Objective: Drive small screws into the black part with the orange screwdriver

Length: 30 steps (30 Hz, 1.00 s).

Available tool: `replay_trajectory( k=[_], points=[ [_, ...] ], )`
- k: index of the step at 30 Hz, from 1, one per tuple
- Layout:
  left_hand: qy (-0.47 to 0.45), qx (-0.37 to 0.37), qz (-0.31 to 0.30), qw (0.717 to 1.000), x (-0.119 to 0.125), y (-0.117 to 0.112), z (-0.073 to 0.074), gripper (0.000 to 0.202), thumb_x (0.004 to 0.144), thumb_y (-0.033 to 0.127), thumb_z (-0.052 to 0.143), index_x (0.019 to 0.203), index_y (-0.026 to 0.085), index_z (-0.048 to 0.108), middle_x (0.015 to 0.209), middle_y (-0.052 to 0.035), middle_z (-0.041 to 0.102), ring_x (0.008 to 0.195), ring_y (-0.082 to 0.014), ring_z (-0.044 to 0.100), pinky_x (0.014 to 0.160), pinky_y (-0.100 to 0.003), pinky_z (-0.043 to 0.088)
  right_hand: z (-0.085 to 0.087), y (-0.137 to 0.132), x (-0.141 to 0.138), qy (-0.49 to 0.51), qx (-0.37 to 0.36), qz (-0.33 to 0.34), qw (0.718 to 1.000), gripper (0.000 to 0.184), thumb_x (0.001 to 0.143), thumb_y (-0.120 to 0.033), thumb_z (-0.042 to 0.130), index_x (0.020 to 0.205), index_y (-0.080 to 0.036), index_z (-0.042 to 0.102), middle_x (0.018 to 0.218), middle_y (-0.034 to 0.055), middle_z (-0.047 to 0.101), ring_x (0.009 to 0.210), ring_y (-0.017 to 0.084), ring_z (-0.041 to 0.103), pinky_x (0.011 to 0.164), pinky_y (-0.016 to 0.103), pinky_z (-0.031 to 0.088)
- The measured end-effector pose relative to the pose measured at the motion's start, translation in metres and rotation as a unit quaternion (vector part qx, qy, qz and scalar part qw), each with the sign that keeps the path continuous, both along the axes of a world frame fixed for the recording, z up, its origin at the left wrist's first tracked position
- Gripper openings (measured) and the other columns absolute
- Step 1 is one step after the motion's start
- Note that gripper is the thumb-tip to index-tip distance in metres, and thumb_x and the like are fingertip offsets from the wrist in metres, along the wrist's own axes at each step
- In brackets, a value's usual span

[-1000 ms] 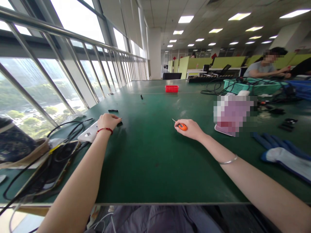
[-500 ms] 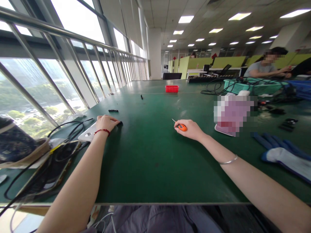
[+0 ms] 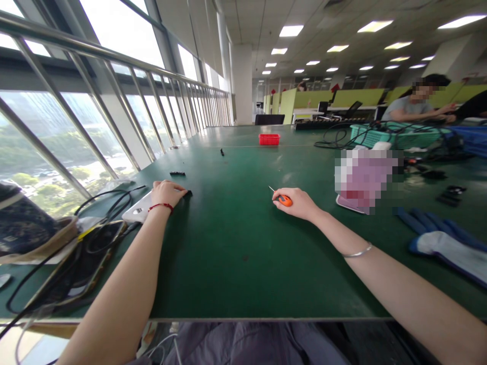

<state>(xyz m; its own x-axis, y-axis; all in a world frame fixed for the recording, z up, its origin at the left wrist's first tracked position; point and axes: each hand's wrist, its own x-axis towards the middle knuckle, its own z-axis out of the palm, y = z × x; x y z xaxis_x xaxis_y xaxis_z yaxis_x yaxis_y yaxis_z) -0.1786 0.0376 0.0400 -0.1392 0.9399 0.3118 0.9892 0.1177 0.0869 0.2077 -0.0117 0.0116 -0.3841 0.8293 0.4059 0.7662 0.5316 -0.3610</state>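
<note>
My right hand (image 3: 299,203) is closed around a screwdriver (image 3: 284,200) with an orange and black handle; its thin metal shaft points up and to the left. At the left, my left hand (image 3: 168,192) pinches a small black part (image 3: 187,193) at the table surface; most of its shape is hidden by the fingertips. Just beyond that hand lies a short black strip-like piece (image 3: 177,174). Partly under my left wrist is a flat whitish device (image 3: 137,210). Farther off, a tiny black piece (image 3: 222,151) rests on the green table (image 3: 236,274).
A small red basket (image 3: 269,139) stands at the far middle. To the right are a blurred-out pink item (image 3: 365,177), a blue and white glove (image 3: 449,246) and a teal basket (image 3: 395,137) with cables. Cables and a dark tray (image 3: 85,258) lie left. A person (image 3: 414,104) sits at far right.
</note>
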Motion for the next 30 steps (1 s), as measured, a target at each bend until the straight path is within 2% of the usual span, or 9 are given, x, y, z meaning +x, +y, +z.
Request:
replay_trajectory(
  k=[11,17,21,23,26,28,30],
  points=[
    [-0.019,-0.021,-0.017,0.999,0.001,0.000,0.001,0.038,0.078,0.039,0.057,0.107,0.019,0.069,0.102,-0.0071,0.066,0.103,-0.0270,0.045,0.090,-0.036,0.034,-0.001,0.001,0.000,-0.010,0.001,-0.005,1.000,0.013,0.076,-0.029,0.055,0.085,-0.025,0.063,0.094,-0.0012,0.069,0.084,0.019,0.063,0.069,0.030,0.044],
    [0.007,-0.023,-0.016,1.000,0.007,-0.008,0.004,0.030,0.079,0.033,0.055,0.101,0.020,0.071,0.099,-0.0066,0.068,0.109,-0.0303,0.043,0.092,-0.043,0.034,0.000,-0.001,-0.001,-0.012,0.007,-0.008,1.000,0.015,0.078,-0.034,0.055,0.086,-0.026,0.065,0.093,-0.0008,0.070,0.082,0.019,0.063,0.068,0.030,0.044],
    [0.000,-0.006,-0.036,0.999,0.027,-0.006,0.003,0.023,0.076,0.030,0.059,0.092,0.020,0.071,0.097,-0.0059,0.070,0.105,-0.0299,0.051,0.091,-0.040,0.037,0.004,-0.004,-0.005,0.023,0.019,-0.031,0.999,0.026,0.082,-0.046,0.050,0.085,-0.026,0.066,0.090,-0.0001,0.071,0.078,0.019,0.064,0.066,0.030,0.044],
    [-0.031,-0.004,-0.082,0.996,0.050,-0.005,0.000,0.023,0.077,0.031,0.057,0.092,0.020,0.070,0.095,-0.0054,0.070,0.097,-0.0266,0.058,0.084,-0.035,0.042,0.007,-0.006,-0.008,0.055,0.033,-0.051,0.997,0.028,0.083,-0.047,0.048,0.085,-0.026,0.067,0.084,0.0001,0.070,0.073,0.018,0.064,0.064,0.029,0.044],
    [-0.090,-0.014,-0.207,0.974,0.101,-0.015,-0.007,0.030,0.078,0.027,0.055,0.105,0.020,0.064,0.093,-0.0026,0.069,0.087,-0.0197,0.062,0.076,-0.029,0.046,0.011,-0.010,-0.013,0.110,0.072,-0.097,0.987,0.020,0.080,-0.039,0.051,0.087,-0.025,0.064,0.070,-0.0006,0.066,0.064,0.017,0.061,0.060,0.027,0.042],
    [-0.080,-0.014,-0.307,0.948,0.135,-0.027,-0.011,0.034,0.080,0.023,0.053,0.112,0.021,0.061,0.095,-0.0020,0.068,0.084,-0.0170,0.062,0.075,-0.027,0.046,0.015,-0.014,-0.017,0.153,0.095,-0.131,0.975,0.017,0.076,-0.035,0.054,0.087,-0.024,0.060,0.063,-0.0018,0.061,0.057,0.016,0.057,0.057,0.027,0.041],
    [-0.031,-0.001,-0.397,0.917,0.162,-0.038,-0.015,0.029,0.081,0.021,0.051,0.108,0.022,0.063,0.098,-0.0017,0.067,0.087,-0.0170,0.062,0.084,-0.030,0.044,0.019,-0.018,-0.020,0.204,0.110,-0.146,0.962,0.015,0.073,-0.033,0.057,0.084,-0.023,0.056,0.063,-0.0020,0.059,0.056,0.015,0.055,0.057,0.026,0.041]
  ],
)
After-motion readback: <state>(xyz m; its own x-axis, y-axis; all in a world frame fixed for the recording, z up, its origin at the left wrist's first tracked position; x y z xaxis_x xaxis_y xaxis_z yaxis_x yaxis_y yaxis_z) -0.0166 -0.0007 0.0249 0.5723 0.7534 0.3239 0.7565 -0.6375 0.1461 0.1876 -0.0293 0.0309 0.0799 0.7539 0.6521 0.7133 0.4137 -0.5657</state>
